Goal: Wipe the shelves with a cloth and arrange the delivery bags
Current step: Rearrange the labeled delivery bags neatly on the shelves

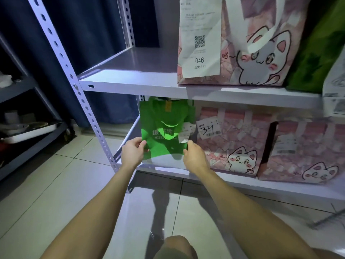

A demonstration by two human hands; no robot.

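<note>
Both hands, left hand (133, 150) and right hand (194, 155), pinch the green bag (164, 131) at frame centre; seat it squarely (beside the pink bag (227, 141))

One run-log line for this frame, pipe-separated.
stage: arranging bags | left hand: grips green bag lower left | right hand: grips lower right | bag: lower shelf, left of pink cat bag | cloth: not visible

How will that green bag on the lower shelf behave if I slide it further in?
The green bag looks like soft fabric, so it will probably flex rather than slide stiffly. It looks thin, so it is likely light. Left hand and right hand pinch its lower corners; standing tall, it may tip.
</note>
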